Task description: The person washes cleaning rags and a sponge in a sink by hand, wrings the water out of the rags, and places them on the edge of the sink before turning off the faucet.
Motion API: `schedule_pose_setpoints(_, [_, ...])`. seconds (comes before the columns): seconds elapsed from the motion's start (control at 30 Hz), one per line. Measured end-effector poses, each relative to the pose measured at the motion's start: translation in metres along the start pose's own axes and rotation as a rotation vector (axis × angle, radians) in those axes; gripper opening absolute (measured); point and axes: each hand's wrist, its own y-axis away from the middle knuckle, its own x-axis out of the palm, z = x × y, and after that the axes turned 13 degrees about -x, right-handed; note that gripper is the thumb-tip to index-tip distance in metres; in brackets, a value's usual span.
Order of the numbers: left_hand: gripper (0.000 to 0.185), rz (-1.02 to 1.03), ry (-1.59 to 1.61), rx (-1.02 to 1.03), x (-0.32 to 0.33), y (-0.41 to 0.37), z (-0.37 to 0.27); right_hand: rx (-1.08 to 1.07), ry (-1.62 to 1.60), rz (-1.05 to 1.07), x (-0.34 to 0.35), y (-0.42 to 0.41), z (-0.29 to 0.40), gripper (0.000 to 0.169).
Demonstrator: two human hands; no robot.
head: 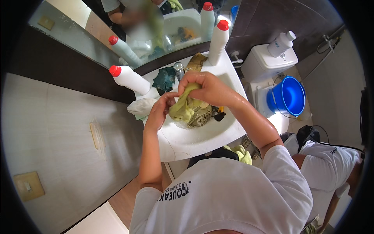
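Over the white washbasin (201, 139), my right hand (209, 87) grips the upper part of a wet yellow-green cloth (182, 109). At the cloth's left side is my left hand (160, 109), its fingers curled; whether they hold the cloth is hard to see. Below it in the basin lies a bunched grey-green cloth (201, 117), with a small black and orange item (219, 113) beside it. A metal faucet (178, 69) rises behind my hands, between a dark green cloth (164, 79) and a crumpled brown piece (196, 61).
White bottles with red caps stand at the basin's left (131, 80) and right (218, 42) back corners. A whitish cloth (141, 106) lies on the left edge. To the right are a toilet tank (267, 63) and a blue bucket (287, 96). Another person (330, 166) bends at far right.
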Motion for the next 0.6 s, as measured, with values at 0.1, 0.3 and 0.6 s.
schedule_pose_setpoints(0.1, [0.032,0.058,-0.186,-0.127,0.009,-0.004,-0.011,0.171,-0.274,-0.036,0.000,-0.011,0.018,0.014])
schedule_pose_setpoints(0.3, [0.028,0.098,-0.238,-0.397,0.010,-0.008,-0.001,0.121,-0.579,0.050,0.000,-0.004,0.012,0.015])
schedule_pose_setpoints(0.6, [0.015,-0.036,-0.471,0.217,-0.006,-0.001,-0.006,0.467,0.478,0.410,-0.025,0.028,-0.025,0.029])
